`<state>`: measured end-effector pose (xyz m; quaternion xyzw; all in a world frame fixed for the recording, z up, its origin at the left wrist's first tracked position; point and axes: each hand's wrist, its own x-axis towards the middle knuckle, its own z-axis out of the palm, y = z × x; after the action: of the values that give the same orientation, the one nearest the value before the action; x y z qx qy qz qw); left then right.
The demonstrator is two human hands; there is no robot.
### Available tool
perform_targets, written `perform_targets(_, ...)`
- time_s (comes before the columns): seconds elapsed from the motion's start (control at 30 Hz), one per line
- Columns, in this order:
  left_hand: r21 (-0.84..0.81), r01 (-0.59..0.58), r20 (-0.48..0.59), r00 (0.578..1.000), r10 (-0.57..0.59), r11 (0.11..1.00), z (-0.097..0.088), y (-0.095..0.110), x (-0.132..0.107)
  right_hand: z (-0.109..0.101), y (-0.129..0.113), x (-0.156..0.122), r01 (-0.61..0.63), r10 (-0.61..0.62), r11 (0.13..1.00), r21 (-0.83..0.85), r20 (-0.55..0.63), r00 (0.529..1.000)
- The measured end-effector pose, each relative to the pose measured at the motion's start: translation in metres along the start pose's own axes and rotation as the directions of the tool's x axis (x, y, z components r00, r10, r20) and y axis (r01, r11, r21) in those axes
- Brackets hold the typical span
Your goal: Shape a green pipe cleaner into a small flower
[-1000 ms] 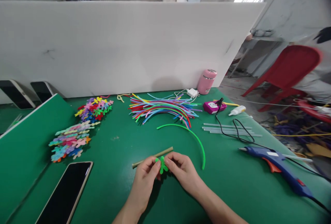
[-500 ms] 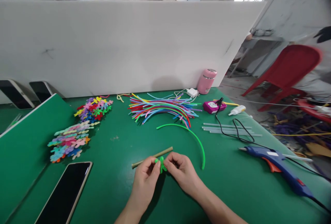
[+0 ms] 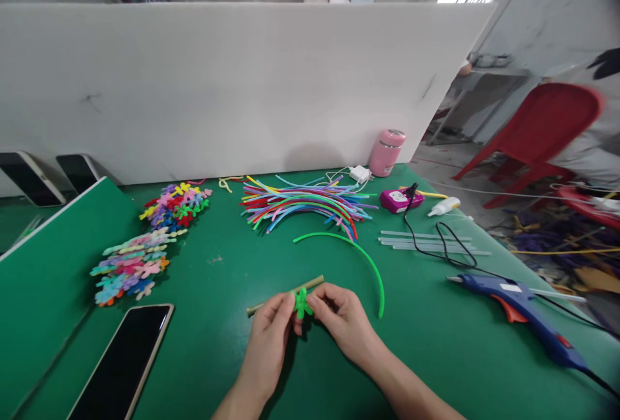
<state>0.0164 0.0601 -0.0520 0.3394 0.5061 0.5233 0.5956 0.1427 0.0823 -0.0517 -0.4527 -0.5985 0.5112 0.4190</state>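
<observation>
A small green pipe-cleaner flower (image 3: 301,304) is pinched between both hands, its petals spread toward me. My left hand (image 3: 270,333) is closed on its left side with thumb and fingers. My right hand (image 3: 345,322) is closed on a petal at its right. Just behind the hands a thin tan stick (image 3: 310,283) lies slantwise on the table, partly covered by the flower and left fingers. A single curved green pipe cleaner (image 3: 365,254) rests beyond my right hand.
Farther back lies a bundle of colored pipe cleaners (image 3: 305,203). Finished flowers (image 3: 130,265) are heaped at left, near a phone (image 3: 121,362). At right are a blue glue gun (image 3: 518,307), clear glue sticks (image 3: 426,242), a purple socket (image 3: 400,200) and a pink flask (image 3: 387,152).
The green flower has turned to show its petals more openly and shifted slightly left. My left fingers have changed their hold; my right hand has barely moved.
</observation>
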Motion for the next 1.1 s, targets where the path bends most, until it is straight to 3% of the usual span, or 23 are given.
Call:
perform_targets(0.1, -0.191, 0.057, -0.027, 0.998, -0.063, 0.980, 0.001, 0.003, -0.001, -0.003, 0.003, 0.001, 0.053, -0.053, 0.999, -0.001, -0.042, 0.998)
perform_targets(0.27, -0.176, 0.005, 0.029, 1.000, 0.000, 0.984, 0.003, 0.007, -0.004, -0.009, 0.007, 0.003, 0.218, -0.241, 0.964, -0.154, -0.150, 0.959)
perform_targets(0.4, -0.216, 0.080, 0.092, 0.994, -0.062, 0.973, 0.005, 0.008, -0.005, -0.011, 0.006, 0.002, 0.409, -0.445, 0.859, -0.309, -0.055, 0.894)
perform_targets(0.5, -0.281, 0.137, 0.090, 0.989, -0.116, 0.950, 0.005, 0.010, -0.004, -0.012, 0.006, 0.001, 0.468, -0.506, 0.798, -0.381, -0.001, 0.862)
perform_targets(0.63, -0.208, 0.073, 0.079, 0.995, -0.057, 0.975, 0.002, 0.011, -0.003, -0.011, 0.004, 0.000, 0.405, -0.424, 0.890, -0.209, -0.056, 0.904)
perform_targets(0.73, -0.021, -0.009, 0.084, 0.996, 0.010, 1.000, 0.002, 0.012, -0.005, -0.011, 0.003, 0.001, 0.224, -0.225, 0.974, -0.022, -0.114, 0.968)
perform_targets(0.87, 0.189, -0.098, 0.097, 0.992, 0.081, 0.977, 0.007, 0.015, -0.009, -0.010, 0.001, 0.003, -0.002, 0.005, 0.978, 0.209, -0.015, 1.000)
perform_targets(1.1, 0.325, -0.156, 0.003, 0.986, 0.164, 0.933, 0.011, 0.014, -0.021, -0.006, -0.001, 0.001, 0.006, -0.013, 0.969, 0.245, 0.028, 1.000)
